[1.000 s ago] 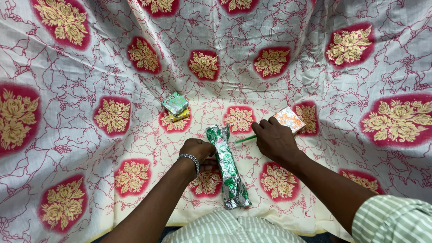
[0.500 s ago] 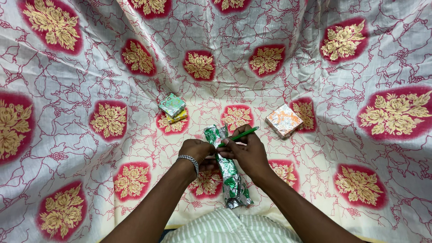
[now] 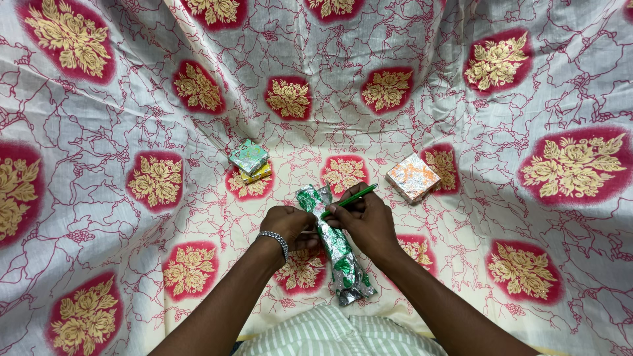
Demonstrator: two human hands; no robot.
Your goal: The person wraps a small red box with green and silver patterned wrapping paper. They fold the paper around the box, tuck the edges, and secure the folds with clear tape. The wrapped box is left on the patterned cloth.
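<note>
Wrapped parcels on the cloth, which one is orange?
The small square parcel right of the hands; the stacked pair at left is green over yellow, the long one green-silver.

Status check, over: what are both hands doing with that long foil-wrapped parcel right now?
Left hand gripping the long green-and-silver foil-wrapped parcel. Right hand holding a thin green stick over its top. Nothing in the way.

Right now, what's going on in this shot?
A person seated at a floral cloth works on a long package wrapped in green and silver foil. The left hand grips its upper part, and the right hand holds a green stick against the twisted top end. Two small stacked wrapped boxes lie off to the left, and an orange and silver wrapped box to the right, both untouched.
</note>
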